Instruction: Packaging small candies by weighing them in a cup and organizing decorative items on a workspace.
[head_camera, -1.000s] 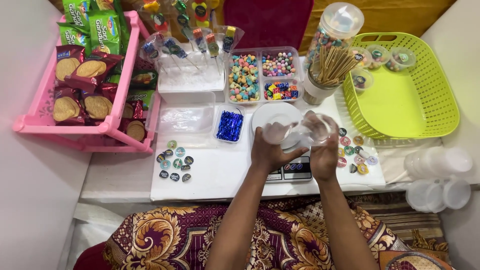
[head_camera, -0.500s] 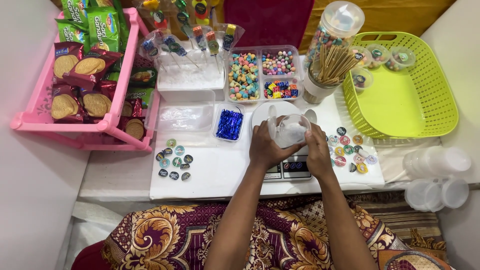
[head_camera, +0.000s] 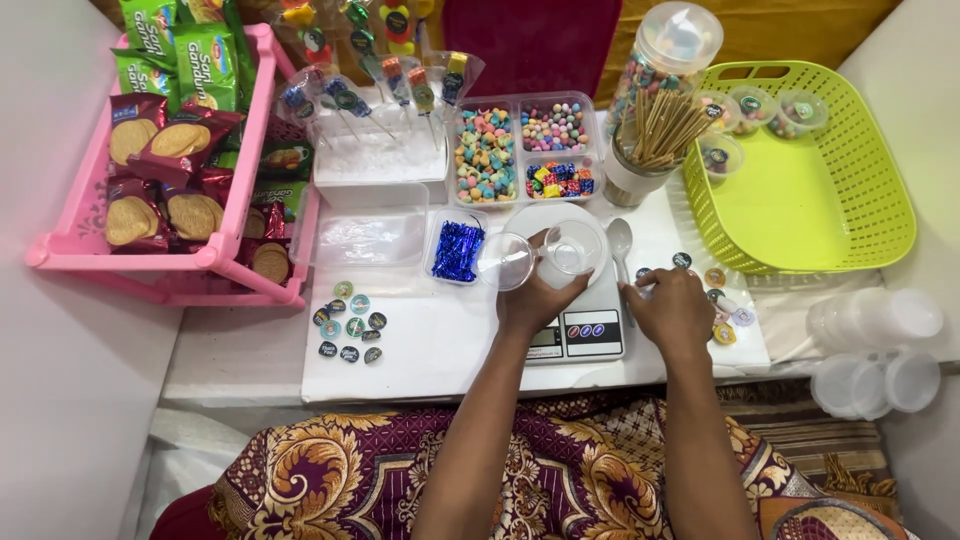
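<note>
Left hand: the left hand (head_camera: 540, 295) is curled around a small clear cup (head_camera: 573, 248), thumb and fingers closed on its wall, holding it just above the white pan of the kitchen scale (head_camera: 585, 325).
Lid: a clear round lid (head_camera: 505, 261) sits at the left hand's fingertips, touching or just beside the cup on its left; I cannot tell whether the hand grips it too.
Right hand: the right hand (head_camera: 675, 305) lies palm down on the counter (head_camera: 430, 345), fingers loosely bent, holding nothing, its fingertips touching or right at the round stickers (head_camera: 722, 300) scattered there.
Key relation: the cup stands upright with its mouth facing up, directly ahead of the left hand and to the left of the right hand; the left hand is the one on it.
Spoon: a white spoon (head_camera: 620, 240) lies between the two hands, handle pointing towards the person.
Behind the cup: a divided tray of coloured sweets (head_camera: 520, 150).
Right side: a green basket (head_camera: 830, 190) with filled cups.
</note>
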